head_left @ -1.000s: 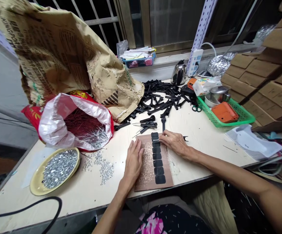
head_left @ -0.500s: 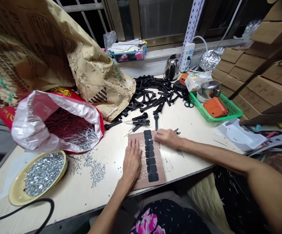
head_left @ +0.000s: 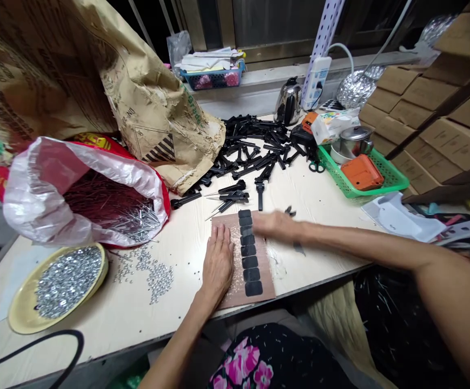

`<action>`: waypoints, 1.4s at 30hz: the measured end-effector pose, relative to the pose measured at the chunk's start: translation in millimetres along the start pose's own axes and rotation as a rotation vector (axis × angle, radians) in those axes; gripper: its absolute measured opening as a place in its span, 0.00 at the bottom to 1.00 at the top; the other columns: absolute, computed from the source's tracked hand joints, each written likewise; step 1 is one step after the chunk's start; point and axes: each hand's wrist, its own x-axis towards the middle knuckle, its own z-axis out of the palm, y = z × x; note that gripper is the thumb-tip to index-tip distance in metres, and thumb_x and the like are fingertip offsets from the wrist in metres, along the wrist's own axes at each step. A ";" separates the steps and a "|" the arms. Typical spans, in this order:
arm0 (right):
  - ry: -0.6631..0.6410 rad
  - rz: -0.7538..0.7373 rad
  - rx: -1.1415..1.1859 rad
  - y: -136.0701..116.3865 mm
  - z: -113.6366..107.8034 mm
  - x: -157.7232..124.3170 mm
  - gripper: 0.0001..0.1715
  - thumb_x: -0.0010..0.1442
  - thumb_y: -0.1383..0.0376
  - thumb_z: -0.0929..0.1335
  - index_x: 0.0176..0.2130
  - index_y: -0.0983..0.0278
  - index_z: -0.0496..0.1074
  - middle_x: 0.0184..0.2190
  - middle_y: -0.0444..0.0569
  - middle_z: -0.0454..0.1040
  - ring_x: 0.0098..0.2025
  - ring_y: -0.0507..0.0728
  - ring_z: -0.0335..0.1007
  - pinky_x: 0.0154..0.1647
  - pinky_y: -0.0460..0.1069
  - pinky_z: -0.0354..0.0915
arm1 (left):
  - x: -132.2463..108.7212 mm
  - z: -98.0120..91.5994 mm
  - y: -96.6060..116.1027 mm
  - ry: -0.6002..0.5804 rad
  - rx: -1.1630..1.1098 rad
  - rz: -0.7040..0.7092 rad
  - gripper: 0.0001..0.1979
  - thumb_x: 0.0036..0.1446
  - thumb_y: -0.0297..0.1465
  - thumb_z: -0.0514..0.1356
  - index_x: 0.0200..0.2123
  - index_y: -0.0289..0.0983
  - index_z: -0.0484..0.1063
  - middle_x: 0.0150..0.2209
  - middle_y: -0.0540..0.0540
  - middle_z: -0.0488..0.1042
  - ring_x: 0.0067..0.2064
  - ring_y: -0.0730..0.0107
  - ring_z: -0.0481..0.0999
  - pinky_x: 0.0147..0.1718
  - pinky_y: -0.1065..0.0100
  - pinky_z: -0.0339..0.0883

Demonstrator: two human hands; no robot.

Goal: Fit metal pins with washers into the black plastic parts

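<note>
A brown board (head_left: 265, 270) lies at the table's near edge with a column of several black pieces (head_left: 249, 251) down its middle. My left hand (head_left: 217, 263) lies flat on the board's left half, fingers stretched out, over a scatter of tiny silver bits. My right hand (head_left: 273, 225) rests at the board's upper right corner beside the top black pieces; it is blurred, and I cannot make out its fingers. A small black part (head_left: 289, 211) lies just beyond it.
A heap of black plastic parts (head_left: 255, 154) covers the far middle. A torn paper sack (head_left: 97, 86) and a plastic bag of metal pins (head_left: 84, 200) stand left. A yellow dish of silver nuts (head_left: 56, 283), loose nuts (head_left: 153, 275), a green basket (head_left: 364, 175), kettle (head_left: 288, 105), cardboard boxes (head_left: 441, 129).
My right hand has slid a little left along the board's top edge and is now blurred. My left hand stays flat on the board. The view has shifted slightly.
</note>
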 end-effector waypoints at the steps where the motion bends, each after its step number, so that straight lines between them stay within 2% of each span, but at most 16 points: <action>1: 0.007 0.048 -0.011 1.6 -0.8 0.5 0.33 0.68 0.65 0.46 0.29 0.70 0.71 0.26 0.44 0.66 0.26 0.48 0.56 0.22 0.41 0.54 | 0.2 -0.6 0.6 -0.007 0.000 -0.001 0.25 0.65 0.34 0.42 0.62 0.29 0.53 0.65 0.34 0.53 0.67 0.56 0.42 0.61 0.48 0.50; 7: -0.061 -0.040 -0.045 4.3 6.1 -4.2 0.15 0.66 0.69 0.57 0.32 0.65 0.68 0.30 0.45 0.67 0.31 0.50 0.58 0.23 0.44 0.48 | 0.4 -0.6 1.8 -0.006 -0.001 0.010 0.25 0.66 0.34 0.42 0.62 0.28 0.54 0.64 0.33 0.54 0.67 0.56 0.41 0.61 0.48 0.50; 11: -0.030 0.033 -0.072 5.3 12.0 -5.7 0.15 0.67 0.68 0.56 0.31 0.65 0.66 0.31 0.45 0.66 0.32 0.50 0.58 0.25 0.45 0.48 | 0.1 0.3 2.0 0.014 -0.003 0.006 0.24 0.66 0.34 0.42 0.61 0.29 0.55 0.64 0.33 0.55 0.67 0.56 0.43 0.61 0.47 0.50; 16: -0.034 0.020 -0.039 16.3 12.8 -2.3 0.15 0.67 0.67 0.56 0.32 0.65 0.66 0.31 0.45 0.65 0.32 0.50 0.58 0.26 0.44 0.51 | -0.2 -1.0 2.2 -0.008 0.002 0.003 0.25 0.66 0.34 0.42 0.61 0.28 0.55 0.64 0.33 0.54 0.67 0.56 0.42 0.61 0.48 0.50; 19: 0.022 0.168 0.017 23.8 12.5 1.5 0.16 0.68 0.67 0.54 0.34 0.67 0.66 0.31 0.45 0.65 0.29 0.48 0.57 0.24 0.43 0.53 | -0.5 -0.9 2.2 0.004 -0.016 0.004 0.25 0.66 0.34 0.41 0.62 0.30 0.54 0.64 0.34 0.54 0.67 0.56 0.42 0.61 0.47 0.50; 21: 0.050 0.259 0.056 19.4 13.0 1.7 0.18 0.69 0.68 0.53 0.35 0.67 0.66 0.30 0.45 0.64 0.27 0.47 0.56 0.23 0.42 0.53 | -0.6 -0.5 2.2 0.010 -0.027 0.004 0.24 0.66 0.34 0.41 0.62 0.30 0.54 0.64 0.34 0.54 0.67 0.56 0.42 0.61 0.47 0.49; 22: 0.034 0.235 0.069 14.1 13.4 0.6 0.18 0.69 0.68 0.52 0.35 0.67 0.66 0.30 0.44 0.64 0.27 0.47 0.55 0.22 0.42 0.52 | -0.6 -0.2 2.3 0.010 -0.030 0.006 0.24 0.66 0.34 0.41 0.62 0.29 0.54 0.64 0.34 0.54 0.67 0.56 0.42 0.61 0.47 0.49; 25: -0.067 0.024 0.065 -3.0 13.4 -5.9 0.17 0.68 0.69 0.54 0.33 0.65 0.66 0.30 0.44 0.64 0.29 0.49 0.57 0.22 0.43 0.51 | -0.4 0.5 2.0 0.004 -0.020 0.001 0.24 0.66 0.33 0.41 0.61 0.28 0.54 0.64 0.33 0.54 0.67 0.56 0.42 0.61 0.47 0.50; 26: -0.075 0.010 0.064 -5.3 12.7 -8.8 0.16 0.68 0.68 0.55 0.34 0.64 0.66 0.31 0.44 0.65 0.29 0.49 0.57 0.23 0.43 0.51 | -0.4 0.7 1.7 0.004 -0.013 -0.002 0.24 0.66 0.33 0.41 0.61 0.28 0.55 0.64 0.33 0.54 0.67 0.56 0.42 0.61 0.48 0.50; 27: -0.059 0.049 0.070 -4.8 11.8 -12.0 0.15 0.68 0.66 0.56 0.34 0.64 0.67 0.31 0.44 0.65 0.30 0.49 0.58 0.24 0.43 0.52 | -0.5 0.9 1.4 0.007 -0.007 -0.003 0.24 0.66 0.33 0.41 0.61 0.28 0.55 0.64 0.33 0.54 0.67 0.56 0.42 0.61 0.48 0.50; 30: 0.049 0.324 0.111 8.9 8.6 -25.3 0.14 0.68 0.63 0.57 0.38 0.65 0.68 0.33 0.46 0.67 0.32 0.50 0.62 0.28 0.44 0.57 | -1.5 1.7 0.1 0.018 -0.007 0.004 0.24 0.66 0.33 0.42 0.62 0.30 0.54 0.64 0.34 0.55 0.67 0.56 0.43 0.61 0.48 0.51; 32: 0.072 0.473 0.115 19.1 7.2 -38.3 0.13 0.67 0.63 0.58 0.39 0.64 0.69 0.35 0.47 0.68 0.33 0.50 0.65 0.30 0.45 0.58 | -2.6 2.1 -0.5 0.025 -0.002 0.010 0.24 0.66 0.33 0.42 0.62 0.30 0.54 0.64 0.34 0.55 0.67 0.56 0.43 0.61 0.48 0.52; 34: 0.046 0.560 0.089 23.8 5.7 -52.5 0.12 0.66 0.63 0.59 0.40 0.63 0.69 0.36 0.47 0.69 0.33 0.51 0.66 0.30 0.45 0.58 | -3.7 2.2 -0.3 0.034 0.018 0.005 0.24 0.66 0.33 0.42 0.62 0.30 0.55 0.64 0.34 0.55 0.67 0.56 0.44 0.60 0.49 0.52; 37: -0.001 0.581 -0.016 22.2 -0.5 -61.7 0.10 0.64 0.62 0.61 0.37 0.61 0.71 0.34 0.46 0.71 0.34 0.53 0.66 0.31 0.47 0.57 | -4.4 1.5 1.2 0.038 0.050 -0.006 0.23 0.66 0.32 0.42 0.61 0.29 0.56 0.64 0.33 0.55 0.67 0.56 0.44 0.60 0.49 0.52; 39: 0.028 0.530 -0.108 20.9 -7.3 -48.9 0.11 0.63 0.60 0.62 0.35 0.61 0.72 0.33 0.47 0.72 0.36 0.55 0.65 0.35 0.49 0.57 | -4.1 0.6 3.2 0.031 0.057 -0.011 0.23 0.66 0.32 0.42 0.61 0.29 0.56 0.64 0.33 0.55 0.67 0.55 0.45 0.60 0.48 0.52; 42: 0.140 0.434 -0.162 26.1 -12.5 2.9 0.14 0.65 0.59 0.61 0.36 0.63 0.72 0.34 0.49 0.72 0.37 0.56 0.64 0.39 0.50 0.56 | -4.6 -2.1 8.3 0.028 0.046 -0.024 0.23 0.65 0.32 0.45 0.60 0.29 0.58 0.63 0.32 0.56 0.66 0.52 0.47 0.59 0.47 0.54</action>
